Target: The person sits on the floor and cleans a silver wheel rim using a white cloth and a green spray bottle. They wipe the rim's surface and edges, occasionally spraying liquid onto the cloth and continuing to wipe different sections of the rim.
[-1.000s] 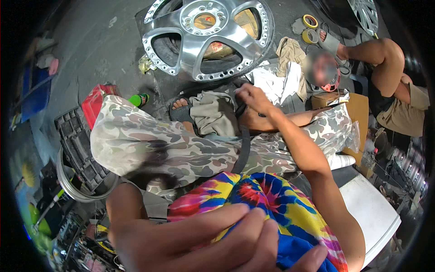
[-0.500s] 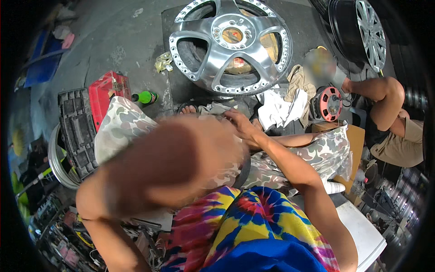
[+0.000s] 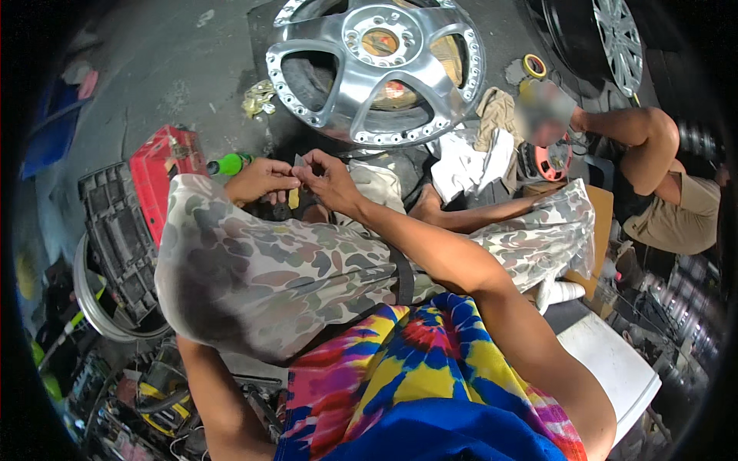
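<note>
Both hands meet low in front of the polished wheel (image 3: pixel 355 84), past my camouflage-covered left knee. My left hand (image 3: pixel 263 181) is closed in a pinch. Opposite it, my right hand (image 3: pixel 329 180) pinches too, its fingertips meeting those of the left. Between them pokes a small thin grey piece (image 3: pixel 298 160), gripped by the right hand; its kind is too small to make out. The left fingers touch it or lie very close. A small yellow piece (image 3: pixel 294 198) shows just below the hands. A green bottle (image 3: pixel 229 164) lies beside my left wrist.
A red toolbox (image 3: pixel 157 165) and black plastic case (image 3: pixel 119 238) stand at left. White cloth (image 3: pixel 480 173), beige cloth (image 3: pixel 496 115) and a red-rimmed reel (image 3: pixel 555 160) lie right of the wheel. Another person's leg (image 3: pixel 634 134) and a second wheel (image 3: pixel 619 46) are farther right.
My left arm, blurred across the middle before, has swung down left past the knee. My right hand has moved left to meet the left hand. The grey piece now shows between them.
</note>
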Demonstrator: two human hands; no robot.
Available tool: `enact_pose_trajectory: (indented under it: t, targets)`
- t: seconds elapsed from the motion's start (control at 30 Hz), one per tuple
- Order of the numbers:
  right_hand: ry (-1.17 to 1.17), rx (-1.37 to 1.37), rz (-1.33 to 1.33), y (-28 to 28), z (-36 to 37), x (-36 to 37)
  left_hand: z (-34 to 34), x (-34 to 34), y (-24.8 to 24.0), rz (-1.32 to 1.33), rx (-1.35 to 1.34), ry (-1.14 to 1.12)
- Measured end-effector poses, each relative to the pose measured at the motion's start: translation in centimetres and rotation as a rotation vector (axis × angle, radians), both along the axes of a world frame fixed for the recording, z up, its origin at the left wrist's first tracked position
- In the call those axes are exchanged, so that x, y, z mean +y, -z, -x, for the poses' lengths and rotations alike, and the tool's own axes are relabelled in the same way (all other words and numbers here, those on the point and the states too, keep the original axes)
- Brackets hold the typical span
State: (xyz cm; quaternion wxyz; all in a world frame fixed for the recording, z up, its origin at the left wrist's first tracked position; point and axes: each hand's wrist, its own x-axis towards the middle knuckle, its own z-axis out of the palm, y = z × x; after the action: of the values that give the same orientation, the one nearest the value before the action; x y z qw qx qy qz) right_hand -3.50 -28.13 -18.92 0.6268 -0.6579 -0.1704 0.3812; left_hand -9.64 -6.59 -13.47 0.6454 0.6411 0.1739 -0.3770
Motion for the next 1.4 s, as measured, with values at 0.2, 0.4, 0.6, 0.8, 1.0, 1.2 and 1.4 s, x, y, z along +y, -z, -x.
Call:
enact_pose_trajectory:
  t: [0.2, 0.4, 0.6, 0.8, 1.0, 1.2, 1.4]
  targets:
    - [-0.511, -0.607, 0.628, -1.9, -5.0, -10.2, 6.1, -0.6, 10.4, -0.383, -0.114, -0.322]
    - [-0.524, -0.843, 1.488, 1.2, -12.2, -20.4, 8.6, 1.3, 17.9, -1.169, -0.621, -0.098]
    - [-0.772, -0.795, 1.210, 0.6, -12.4, -22.0, 0.8, 5.6, 3.3, -0.399, -0.085, -0.159]
    - [-0.645, -0.518, 0.527, -17.0, -13.6, -18.1, -1.7, 5.9, -19.1, -0.419, -0.569, -0.013]
    - [-0.293, -0.436, 0.050, -28.5, -14.4, -13.3, -9.6, -6.0, -25.9, -0.418, -0.866, 0.363]
    - [0.037, -0.505, -0.244, -33.6, -15.8, -12.0, -10.5, -7.3, -27.6, -0.456, -0.944, 0.471]
    - [0.316, -0.744, -0.251, -35.7, -18.8, -11.6, -9.3, -6.8, -30.6, -0.458, -0.984, 0.056]
